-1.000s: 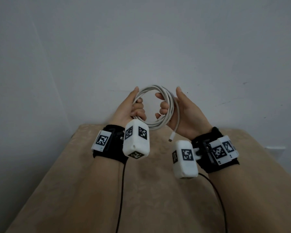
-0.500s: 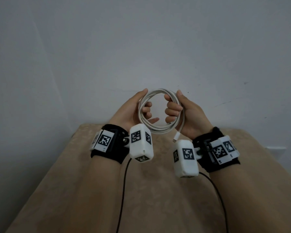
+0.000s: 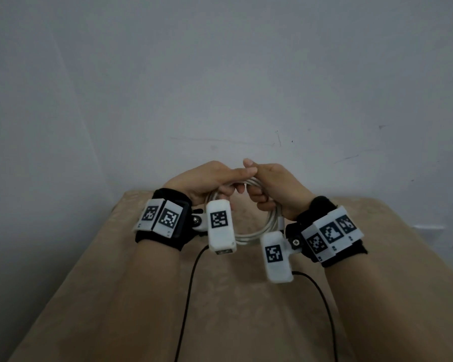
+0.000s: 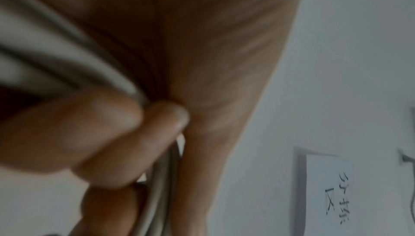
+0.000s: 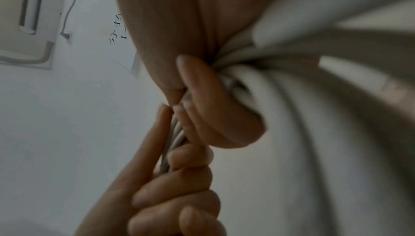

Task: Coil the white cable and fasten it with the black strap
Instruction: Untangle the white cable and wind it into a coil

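Left hand (image 3: 207, 178) is gripping the cable (image 3: 256, 231) coil up top, right hand (image 3: 275, 186) gripping just beside it, loops hanging below both grips over the tabletop (image 3: 115, 296). Coiling looks done; strapping's next, but no strap showing. Wrist views are showing fingers (image 5: 202, 97) wrapping the strands.

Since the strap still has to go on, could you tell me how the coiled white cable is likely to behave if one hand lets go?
The white cable would probably spring open somewhat: its loops lie loose and uneven below the hands. It looks light and floppy, sagging in a hanging loop between the left hand and right hand. Its smooth jacket may slip, so pinched fingers seem wise.
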